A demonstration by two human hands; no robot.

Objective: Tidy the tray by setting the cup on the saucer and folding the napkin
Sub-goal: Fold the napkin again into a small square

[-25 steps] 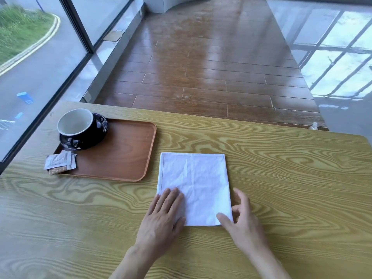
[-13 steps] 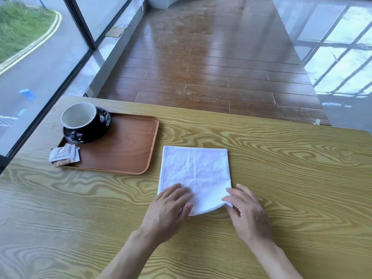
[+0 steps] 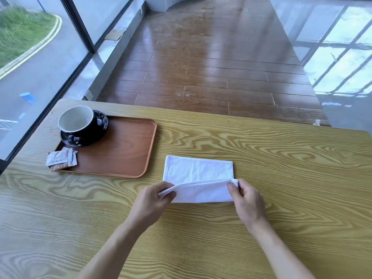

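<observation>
A white napkin [image 3: 198, 171] lies on the wooden table [image 3: 281, 188], to the right of the brown tray [image 3: 124, 154]. Its near edge is lifted and curled towards the far edge. My left hand [image 3: 155, 200] pinches the near left corner, and my right hand [image 3: 246, 200] pinches the near right corner. A black cup [image 3: 77, 122] with a white inside stands on a black saucer [image 3: 101, 125] in the tray's far left corner.
Several small sachets [image 3: 61, 160] lie over the tray's near left corner. A large window runs along the table's left side. Beyond the table's far edge is a brown plank floor [image 3: 201, 67].
Both hands went from lying flat on the napkin's near corners to pinching them. They have raised the near edge and carried it towards the far edge.
</observation>
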